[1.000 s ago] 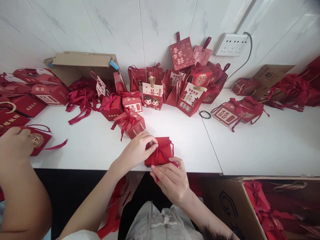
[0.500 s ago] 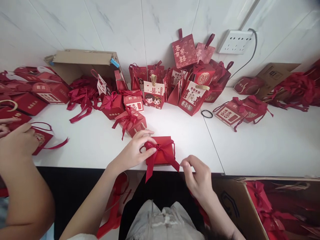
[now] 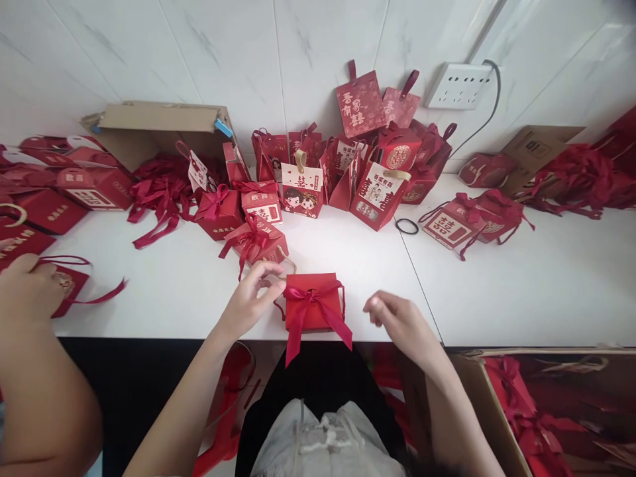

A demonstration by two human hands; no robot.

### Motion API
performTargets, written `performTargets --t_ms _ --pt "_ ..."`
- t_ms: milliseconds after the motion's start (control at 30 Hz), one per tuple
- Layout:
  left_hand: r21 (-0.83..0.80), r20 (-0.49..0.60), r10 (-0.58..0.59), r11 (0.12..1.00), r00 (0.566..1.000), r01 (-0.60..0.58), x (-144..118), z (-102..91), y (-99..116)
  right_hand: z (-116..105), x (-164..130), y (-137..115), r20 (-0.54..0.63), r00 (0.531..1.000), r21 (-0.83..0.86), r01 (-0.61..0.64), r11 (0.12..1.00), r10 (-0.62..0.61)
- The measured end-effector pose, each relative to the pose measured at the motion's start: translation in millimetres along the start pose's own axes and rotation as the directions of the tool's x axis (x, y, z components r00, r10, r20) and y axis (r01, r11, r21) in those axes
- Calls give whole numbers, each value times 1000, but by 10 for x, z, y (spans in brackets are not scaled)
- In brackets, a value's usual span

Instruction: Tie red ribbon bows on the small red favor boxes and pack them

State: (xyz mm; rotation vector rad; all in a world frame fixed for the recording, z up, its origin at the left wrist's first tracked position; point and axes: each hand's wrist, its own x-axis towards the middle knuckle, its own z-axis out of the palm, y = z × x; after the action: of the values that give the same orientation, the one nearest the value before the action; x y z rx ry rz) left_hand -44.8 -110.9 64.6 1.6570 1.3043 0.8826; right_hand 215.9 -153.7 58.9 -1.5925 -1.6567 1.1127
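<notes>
A small red gift box (image 3: 322,317) with a dark red ribbon bow (image 3: 312,298) stands at the table's front edge, the ribbon tails hanging down its front. It has twisted cord handles at its sides. My left hand (image 3: 251,299) is at the box's upper left corner, fingers bent and apart, holding nothing; whether the thumb touches the box I cannot tell. To the right of the box and apart from it, my right hand (image 3: 400,321) hovers with curled fingers and nothing visible in them. A red box with ribbon and cord handles (image 3: 261,245) lies just beyond my left hand.
Several red gift boxes (image 3: 380,195) stand along the tiled wall. Loose ribbons (image 3: 161,192) spill from a cardboard box (image 3: 163,116). A black ring (image 3: 407,226) lies mid-table. At left, another person's hand (image 3: 30,291) is by a red box. An open carton (image 3: 489,397) is at lower right.
My left hand has come off the bow and moved left to the box's corner. My right hand has moved up and slightly right, away from the ribbon tail.
</notes>
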Motion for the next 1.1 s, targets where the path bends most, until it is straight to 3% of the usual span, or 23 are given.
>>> performTargets --t_ms 67,200,333,633,833,1000,1100 --pt "108 -79 -114 987 990 122 -27 23 53 28 148 -71 -136 991 -56 0 998 -8" --pt "212 8 -165 964 986 160 -84 103 114 236 392 -230 -107 991 -115 68 991 -80" --pt "105 -20 -131 986 991 132 -105 196 64 372 424 -250 -88 992 26 90 996 -87" --pt "-194 -65 -184 966 981 168 -114 291 -56 508 226 13 -135 989 343 96 935 -52" --pt "-263 -31 -209 945 977 194 -88 323 -164 523 256 52 -20 999 514 32 857 -25" --pt "-407 22 -196 894 980 188 -94 323 -248 460 289 70 49 999 529 -19 848 -9" --pt "-446 60 -187 874 981 194 -106 303 -256 389 285 136 -68 998 445 34 895 -4"
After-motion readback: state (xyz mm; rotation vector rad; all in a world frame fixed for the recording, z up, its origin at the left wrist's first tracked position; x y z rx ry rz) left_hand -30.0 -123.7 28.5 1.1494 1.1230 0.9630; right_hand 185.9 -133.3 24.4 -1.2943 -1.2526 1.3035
